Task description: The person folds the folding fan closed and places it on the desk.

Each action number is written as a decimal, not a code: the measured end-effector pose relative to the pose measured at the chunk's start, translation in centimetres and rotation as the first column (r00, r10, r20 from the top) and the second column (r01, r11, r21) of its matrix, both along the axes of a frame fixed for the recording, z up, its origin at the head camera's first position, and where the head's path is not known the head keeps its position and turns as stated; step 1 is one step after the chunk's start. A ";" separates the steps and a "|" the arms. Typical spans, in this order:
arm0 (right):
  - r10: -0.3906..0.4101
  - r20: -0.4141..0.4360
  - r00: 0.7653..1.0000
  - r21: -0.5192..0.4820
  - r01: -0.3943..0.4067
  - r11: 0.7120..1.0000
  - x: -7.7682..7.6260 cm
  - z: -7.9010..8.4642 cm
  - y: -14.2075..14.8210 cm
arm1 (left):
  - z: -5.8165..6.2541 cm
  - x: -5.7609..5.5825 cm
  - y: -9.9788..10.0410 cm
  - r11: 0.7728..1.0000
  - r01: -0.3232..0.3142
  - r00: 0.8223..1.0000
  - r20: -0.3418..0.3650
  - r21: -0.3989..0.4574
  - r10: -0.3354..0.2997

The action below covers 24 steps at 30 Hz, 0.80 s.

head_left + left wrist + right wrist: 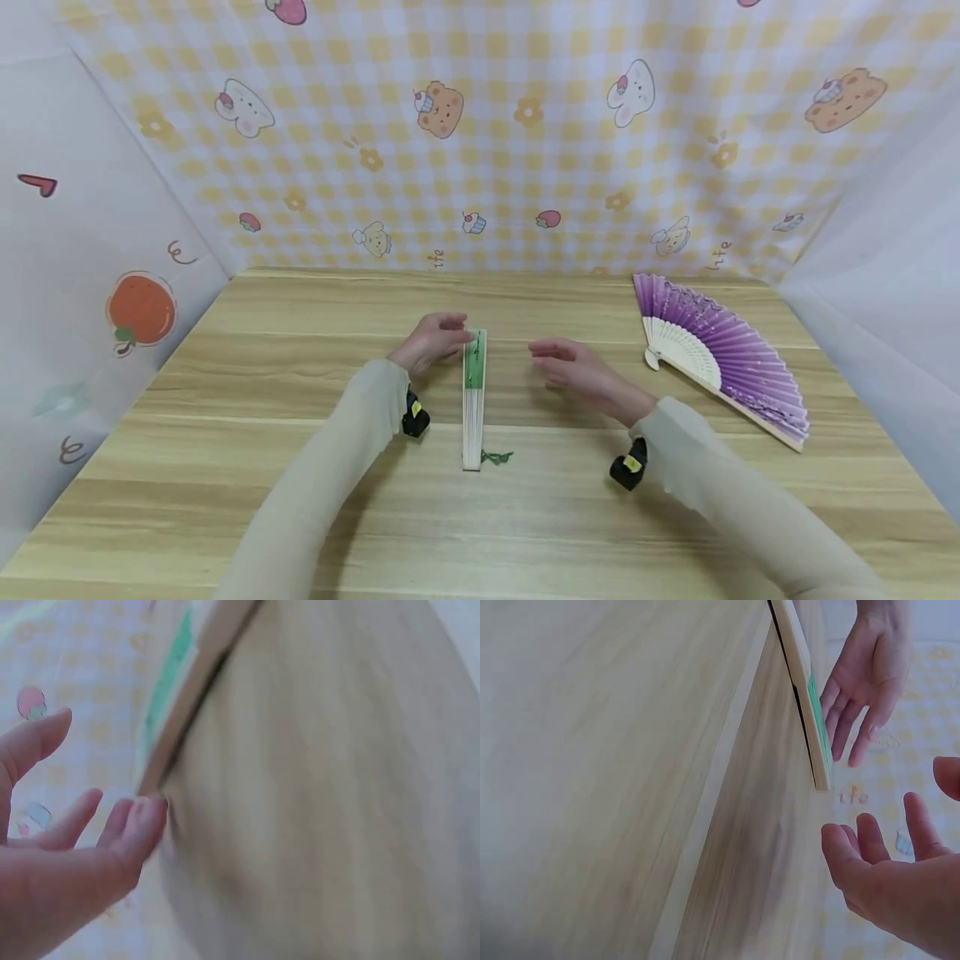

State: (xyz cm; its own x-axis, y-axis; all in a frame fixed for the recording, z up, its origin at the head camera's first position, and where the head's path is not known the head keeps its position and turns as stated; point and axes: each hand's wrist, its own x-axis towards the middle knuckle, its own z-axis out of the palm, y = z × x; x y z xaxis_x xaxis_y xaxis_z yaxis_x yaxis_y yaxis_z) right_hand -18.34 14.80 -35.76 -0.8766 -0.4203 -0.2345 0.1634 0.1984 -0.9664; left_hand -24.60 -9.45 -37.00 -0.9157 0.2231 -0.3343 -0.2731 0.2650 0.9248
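Note:
A folded green hand fan (474, 392) lies lengthwise on the wooden table in the head view, pale ribs toward the near side and a green tassel (497, 457) at its lower end. Close against the left side of its green end is my left hand (437, 340), fingers loosely bent and thumb apart. In the left wrist view the fingertips are near the end of the fan (166, 705); whether they touch it I cannot tell. To the right of the fan, apart from it, my right hand (573, 371) hovers with relaxed fingers and holds nothing.
A purple fan (738, 350) lies spread on the right part of the table (247, 392), its pale pivot end toward the middle. Behind the table hangs a yellow checked cloth (495, 167) with cartoon prints. White sheets (82, 250) enclose the sides.

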 end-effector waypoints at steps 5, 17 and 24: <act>-0.004 -0.026 1.000 -0.005 0.004 1.000 0.9 0.3 2.8 | 1.4 0.4 1.4 0.995 0.034 0.990 -0.135 -0.091 -0.046; -0.107 -0.092 0.990 0.020 0.109 0.994 2.5 1.4 8.1 | 3.6 1.9 7.6 0.983 0.155 0.946 -0.273 -0.102 -0.177; -0.160 -0.107 0.981 0.020 0.163 0.986 3.9 2.1 11.5 | 3.1 2.8 11.8 0.971 0.209 0.919 -0.316 -0.114 -0.235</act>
State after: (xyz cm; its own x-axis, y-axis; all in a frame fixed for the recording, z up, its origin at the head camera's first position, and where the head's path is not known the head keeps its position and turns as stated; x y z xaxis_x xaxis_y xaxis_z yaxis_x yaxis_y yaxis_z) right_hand -14.48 26.33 -33.68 -0.9526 -0.2656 -0.1481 0.0942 0.2053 -0.9741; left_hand -21.82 2.36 -33.91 -0.9065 0.4191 -0.0510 0.1132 0.3576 0.9270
